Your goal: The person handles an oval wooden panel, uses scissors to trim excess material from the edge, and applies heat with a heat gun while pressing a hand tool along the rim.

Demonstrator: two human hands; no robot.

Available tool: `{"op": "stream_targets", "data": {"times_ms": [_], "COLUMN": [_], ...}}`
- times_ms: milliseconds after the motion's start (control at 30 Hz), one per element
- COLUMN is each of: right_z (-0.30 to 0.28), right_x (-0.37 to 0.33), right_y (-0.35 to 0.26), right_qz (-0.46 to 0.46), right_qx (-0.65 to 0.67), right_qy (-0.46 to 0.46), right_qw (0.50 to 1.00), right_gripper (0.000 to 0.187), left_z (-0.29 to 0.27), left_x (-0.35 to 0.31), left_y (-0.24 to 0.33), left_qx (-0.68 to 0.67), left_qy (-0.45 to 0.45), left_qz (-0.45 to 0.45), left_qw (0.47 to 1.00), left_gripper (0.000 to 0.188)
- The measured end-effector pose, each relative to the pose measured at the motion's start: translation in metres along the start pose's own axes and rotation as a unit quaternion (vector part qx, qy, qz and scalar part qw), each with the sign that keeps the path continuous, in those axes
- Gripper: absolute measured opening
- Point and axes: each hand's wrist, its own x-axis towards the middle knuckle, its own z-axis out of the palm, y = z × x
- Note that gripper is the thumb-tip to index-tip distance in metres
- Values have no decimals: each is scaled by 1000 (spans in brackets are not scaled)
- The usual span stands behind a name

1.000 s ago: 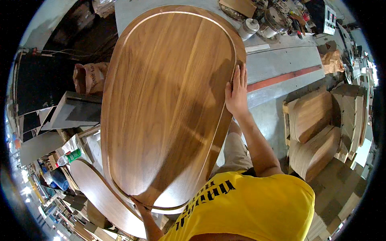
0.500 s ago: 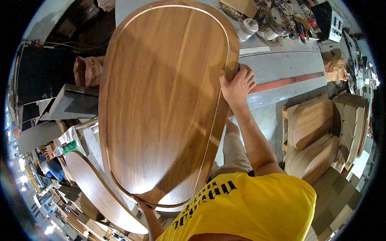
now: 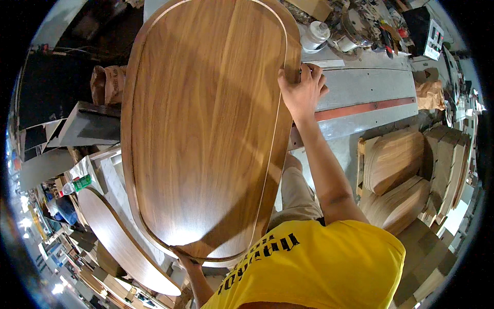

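Observation:
A large oval wooden tabletop (image 3: 200, 129) with a raised rim and a pale line along its inner edge fills the middle of the view. My right hand (image 3: 302, 94) grips its right rim, the thumb on the upper side and the fingers curled over the outer edge. At the near end, my left hand (image 3: 189, 261) holds the rim from the lower left; most of its fingers are hidden beneath the wood. The far end of the tabletop runs past the upper edge of the view.
A grey machine table (image 3: 365, 85) with a red strip lies to the right, bearing a white container (image 3: 315, 36) and clutter. Stacked curved wooden panels (image 3: 393, 159) stand at right. Left are another rounded panel (image 3: 121, 237), a green-labelled bottle (image 3: 75, 185) and a paper bag (image 3: 107, 85).
The tabletop has shifted slightly left and toward the far side in view, with both hands staying on its rim. Surroundings at left have also slid a little left.

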Motion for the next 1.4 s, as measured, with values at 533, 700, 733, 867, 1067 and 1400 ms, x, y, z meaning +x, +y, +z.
{"op": "stream_targets", "data": {"times_ms": [533,700,733,867,1067,1400], "right_z": [27,30,29,30,28,32], "right_x": [25,38,37,37,20,-7], "right_y": [11,11,13,13,-12,-62], "right_qz": [-2,1,3,-9,4,-67], "right_qx": [86,83,76,83,161,328], "right_qy": [22,12,20,25,-11,12], "right_qw": [996,996,997,996,987,942], "right_gripper": [57,56,55,51,48,35], "left_z": [14,-6,17,54,14,-14], "left_x": [-7,12,-8,-43,-19,-78], "left_y": [-22,-35,-27,-7,-28,11], "left_qx": [-25,15,32,66,1,-80], "left_qy": [53,34,44,156,185,236], "left_qz": [9,-14,14,93,148,174], "left_qw": [998,999,998,981,971,953], "left_gripper": [53,99,98,93,64,77]}}
